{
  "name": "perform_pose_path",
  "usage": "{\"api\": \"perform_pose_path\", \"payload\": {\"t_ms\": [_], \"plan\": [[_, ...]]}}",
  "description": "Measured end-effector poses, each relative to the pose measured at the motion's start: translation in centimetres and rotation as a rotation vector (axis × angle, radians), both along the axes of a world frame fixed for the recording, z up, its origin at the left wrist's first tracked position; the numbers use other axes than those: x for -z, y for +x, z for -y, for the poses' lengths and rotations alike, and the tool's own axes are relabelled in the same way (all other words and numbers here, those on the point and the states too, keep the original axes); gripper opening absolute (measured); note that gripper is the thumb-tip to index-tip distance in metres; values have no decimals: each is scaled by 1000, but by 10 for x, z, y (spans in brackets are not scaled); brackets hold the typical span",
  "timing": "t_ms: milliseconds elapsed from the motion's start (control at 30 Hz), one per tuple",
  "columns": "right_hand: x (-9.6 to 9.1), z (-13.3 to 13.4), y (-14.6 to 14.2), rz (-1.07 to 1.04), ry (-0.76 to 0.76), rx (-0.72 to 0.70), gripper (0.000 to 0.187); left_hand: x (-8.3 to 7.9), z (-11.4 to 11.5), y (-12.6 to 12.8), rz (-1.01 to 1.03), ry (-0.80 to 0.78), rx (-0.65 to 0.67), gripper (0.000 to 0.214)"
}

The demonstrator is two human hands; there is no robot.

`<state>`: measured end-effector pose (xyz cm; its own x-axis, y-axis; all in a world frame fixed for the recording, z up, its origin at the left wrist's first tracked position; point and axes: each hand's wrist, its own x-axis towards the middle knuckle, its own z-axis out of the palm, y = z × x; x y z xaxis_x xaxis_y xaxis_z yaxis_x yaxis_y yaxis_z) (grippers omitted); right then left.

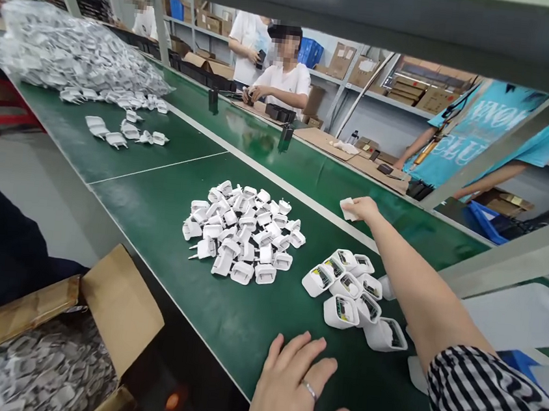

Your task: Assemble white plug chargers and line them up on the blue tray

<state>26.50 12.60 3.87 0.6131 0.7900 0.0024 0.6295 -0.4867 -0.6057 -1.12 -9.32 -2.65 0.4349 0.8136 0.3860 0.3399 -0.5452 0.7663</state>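
Observation:
My right hand (363, 209) reaches far over the green work surface (157, 200), its fingers closed on a white plastic charger piece (347, 208). Near the front edge lies my left hand (292, 387), fingers spread, a ring on one of them, nothing in it. Just beyond the left hand and under my right forearm, a cluster of open white charger housings (342, 311) shows circuit boards inside. Left of them is a loose pile of white plug caps (246, 235), some with pins showing. My right forearm partly hides the housings furthest right.
A large clear bag of white plug parts (80, 48) rests at the far left, with several loose ones before it. An open cardboard box (121, 307) of parts stands below the front edge. Co-workers (288, 76) are across the line. A metal beam (324, 8) crosses overhead.

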Motion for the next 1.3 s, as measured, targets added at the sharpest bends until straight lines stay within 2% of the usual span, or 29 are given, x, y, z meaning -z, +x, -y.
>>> {"api": "perform_pose_path", "payload": {"t_ms": [67, 167, 267, 300, 400, 467, 533, 600, 667, 767, 867, 933, 1000, 1200, 1300], "plan": [[-11, 8, -7, 103, 14, -29, 10, -2, 0, -1, -30, 4, 20, 30], [-41, 38, -29, 212, 65, -114, 7, -5, -2, -4, -78, -7, 58, 28], [-71, 96, -65, 277, 120, -285, 8, -9, -2, -7, -65, -37, 37, 29], [-76, 120, -78, 298, 124, -413, 10, -10, -2, -7, -54, -49, 20, 31], [-70, 193, -113, 271, -23, -708, 16, -12, -1, -5, -57, -81, -38, 40], [-52, 230, -131, 211, -162, -789, 12, -12, 0, -3, -109, -80, -49, 46], [-33, 252, -142, 167, -258, -819, 13, -13, 0, -1, -180, -60, -36, 49], [-22, 262, -148, 142, -302, -827, 15, -14, 0, 0, -237, -38, -21, 48], [-24, 264, -148, 142, -305, -818, 15, -15, 0, 1, -274, -29, -17, 48], [-48, 264, -135, 168, -278, -764, 19, -17, 1, 1, -301, -29, -20, 51], [-74, 266, -113, 207, -279, -642, 27, -19, 2, 1, -295, -21, -41, 45], [-81, 272, -98, 239, -292, -581, 29, -21, 2, 1, -267, -20, -44, 36], [-75, 279, -88, 248, -312, -585, 25, -22, 2, 1, -225, -37, -23, 30], [-32, 295, -82, 233, -502, -683, 20, -26, 5, 5, -187, -40, 24, 33], [-24, 300, -84, 360, -513, -654, 24, -25, -4, -6, -141, 8, -19, 32]]}}
